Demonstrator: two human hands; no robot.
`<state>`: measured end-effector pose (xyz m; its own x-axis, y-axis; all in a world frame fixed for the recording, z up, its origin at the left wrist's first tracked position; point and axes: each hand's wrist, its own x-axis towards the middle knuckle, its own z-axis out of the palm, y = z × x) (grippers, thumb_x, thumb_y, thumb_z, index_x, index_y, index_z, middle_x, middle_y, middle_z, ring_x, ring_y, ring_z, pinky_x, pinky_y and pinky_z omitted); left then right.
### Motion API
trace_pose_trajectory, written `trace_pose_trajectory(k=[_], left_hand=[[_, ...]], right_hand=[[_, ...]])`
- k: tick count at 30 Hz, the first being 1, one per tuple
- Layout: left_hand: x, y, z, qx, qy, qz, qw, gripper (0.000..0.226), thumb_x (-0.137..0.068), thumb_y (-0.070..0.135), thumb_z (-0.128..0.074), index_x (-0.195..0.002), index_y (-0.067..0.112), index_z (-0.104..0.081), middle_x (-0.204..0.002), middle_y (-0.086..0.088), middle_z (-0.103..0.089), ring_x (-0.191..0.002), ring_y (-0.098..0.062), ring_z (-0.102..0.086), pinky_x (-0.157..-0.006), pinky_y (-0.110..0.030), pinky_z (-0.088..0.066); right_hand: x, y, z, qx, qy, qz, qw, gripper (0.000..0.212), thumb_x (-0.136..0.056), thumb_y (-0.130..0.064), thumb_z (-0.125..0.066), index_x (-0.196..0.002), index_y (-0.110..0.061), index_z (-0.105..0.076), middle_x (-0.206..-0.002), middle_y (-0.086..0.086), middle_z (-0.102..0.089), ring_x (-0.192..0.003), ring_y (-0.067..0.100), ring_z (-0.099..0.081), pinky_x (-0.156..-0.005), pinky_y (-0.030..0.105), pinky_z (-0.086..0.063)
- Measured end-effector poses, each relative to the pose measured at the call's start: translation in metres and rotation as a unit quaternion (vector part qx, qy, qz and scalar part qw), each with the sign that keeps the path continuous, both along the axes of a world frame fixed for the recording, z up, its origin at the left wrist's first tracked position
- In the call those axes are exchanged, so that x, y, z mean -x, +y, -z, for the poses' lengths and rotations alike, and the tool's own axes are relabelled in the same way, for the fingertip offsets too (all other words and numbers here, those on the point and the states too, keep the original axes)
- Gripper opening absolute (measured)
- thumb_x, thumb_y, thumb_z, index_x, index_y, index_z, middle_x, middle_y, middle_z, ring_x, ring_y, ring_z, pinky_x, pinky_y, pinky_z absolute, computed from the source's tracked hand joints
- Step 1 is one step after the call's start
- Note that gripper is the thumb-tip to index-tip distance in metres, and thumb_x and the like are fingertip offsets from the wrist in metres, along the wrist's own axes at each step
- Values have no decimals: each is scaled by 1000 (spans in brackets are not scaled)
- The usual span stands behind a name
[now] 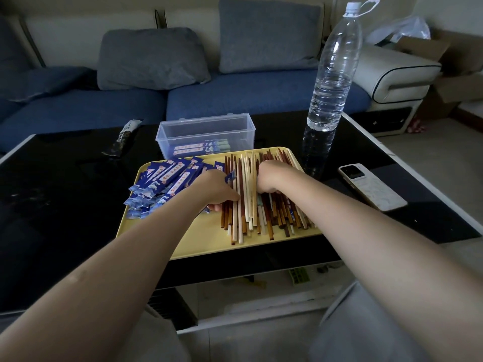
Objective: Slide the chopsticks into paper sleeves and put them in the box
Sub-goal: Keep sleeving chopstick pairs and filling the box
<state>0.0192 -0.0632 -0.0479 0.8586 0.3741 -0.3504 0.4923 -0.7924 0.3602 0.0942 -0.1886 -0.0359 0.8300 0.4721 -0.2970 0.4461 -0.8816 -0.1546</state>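
Note:
A yellow tray (209,244) on the black table carries a pile of blue paper sleeves (162,184) on its left and many loose brown and pale chopsticks (251,205) on its right. My left hand (217,189) lies at the seam between the two piles, and a blue sleeve end pokes out past its fingers. My right hand (269,178) is curled down into the chopstick pile; its fingertips are hidden. Behind the tray stands a clear plastic box (206,134) with a few sleeved chopsticks inside.
A tall clear water bottle (332,74) stands at the tray's back right. A white phone (371,186) lies to the right of the tray. A dark wrapped packet (122,137) lies at the back left. A blue sofa runs behind the table.

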Motion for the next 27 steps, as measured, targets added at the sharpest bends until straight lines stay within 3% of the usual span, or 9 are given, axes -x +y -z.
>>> trace_pose_trajectory(k=[4,7,9,14,19,22,24,27], left_hand=[[-1,0,2,-14,-6,13,1000,27,-93,36,-66,-89,11,-55,-65,-5,-67,-49,-11,-60,-49,-21,-50],[-1,1,4,-5,-15,12,1000,28,-94,39,-63,-92,13,-53,-68,-6,-66,-52,-12,-61,-50,-22,-50],[-2,2,6,15,-23,6,1000,34,-93,44,-63,-92,11,-55,-69,-7,-66,-53,-14,-60,-52,-24,-49],[-5,1,6,9,-15,11,1000,52,-86,60,-64,-89,9,-59,-71,-6,-65,-54,-13,-59,-51,-22,-47],[-7,-3,9,-6,-9,41,999,44,-85,55,-69,-86,12,-58,-72,-3,-61,-58,-11,-57,-51,-20,-43],[-9,-4,10,8,-10,41,999,37,-89,47,-67,-83,11,-62,-71,-3,-64,-58,-12,-59,-56,-21,-48],[-9,-5,9,16,-7,39,999,34,-92,42,-64,-81,10,-64,-67,-2,-64,-54,-12,-57,-56,-23,-49],[-8,-7,9,14,-3,43,999,35,-96,40,-58,-76,11,-64,-62,-1,-61,-50,-11,-54,-54,-22,-46]], right_hand=[[0,-1,0,-6,-3,-3,1000,19,-97,-10,-57,-113,-4,-64,-80,7,-54,-83,23,-60,-79,30,-52],[-2,1,2,-16,6,-24,1000,19,-97,-13,-58,-112,-5,-66,-81,5,-56,-73,19,-58,-66,26,-48],[-2,3,4,-25,11,-35,999,21,-96,-20,-62,-112,-9,-67,-88,5,-62,-73,18,-58,-60,24,-44],[-2,11,8,3,3,-31,999,36,-93,-33,-67,-121,-11,-65,-98,7,-66,-80,20,-64,-62,27,-49],[-2,13,2,59,23,-57,996,37,-93,-26,-67,-126,-10,-62,-103,10,-64,-84,21,-63,-72,29,-52],[2,12,-4,80,26,-62,995,38,-95,-26,-65,-127,-7,-60,-89,8,-57,-76,20,-58,-76,30,-53],[7,10,-9,94,30,-61,993,42,-95,-27,-65,-130,-5,-56,-86,8,-52,-84,22,-58,-84,32,-52],[12,11,-12,111,34,-58,991,49,-95,-30,-66,-134,-5,-52,-99,10,-53,-96,25,-58,-93,34,-53]])
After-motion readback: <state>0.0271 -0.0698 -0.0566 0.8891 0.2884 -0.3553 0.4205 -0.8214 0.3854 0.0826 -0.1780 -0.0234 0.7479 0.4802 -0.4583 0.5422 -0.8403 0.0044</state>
